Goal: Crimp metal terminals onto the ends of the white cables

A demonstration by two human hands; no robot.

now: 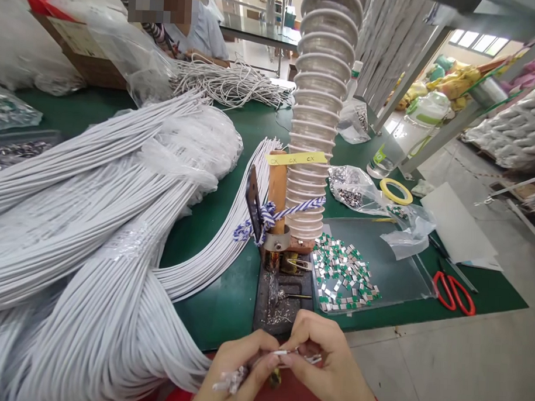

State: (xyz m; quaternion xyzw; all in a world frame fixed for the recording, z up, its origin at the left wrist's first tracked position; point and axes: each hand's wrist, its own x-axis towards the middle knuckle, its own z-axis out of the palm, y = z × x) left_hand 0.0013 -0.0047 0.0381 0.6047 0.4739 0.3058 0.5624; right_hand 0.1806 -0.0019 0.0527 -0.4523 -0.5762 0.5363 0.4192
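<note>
My left hand (239, 363) and my right hand (327, 357) meet at the bottom centre, thumbs and forefingers pinched together. Between their fingertips is the end of a white cable (281, 352), which both hands grip. A small clump of clear-and-white cable ends (231, 380) sticks out of my left palm. Another white tip (313, 359) shows under my right fingers. Just beyond my hands stands a dark, solder-spattered metal base (274, 318) with a clamp ring holding an upright brown handle (277, 189). Small green-and-silver connectors (341, 273) lie scattered to its right.
Thick bundles of white cable (94, 241) cover the left side. A ribbed clear hose (321, 103) rises behind the base. Red scissors (454, 293), yellow tape (396, 191) and a plastic bottle (403, 141) lie or stand at right. Another person (203, 34) sits across the table.
</note>
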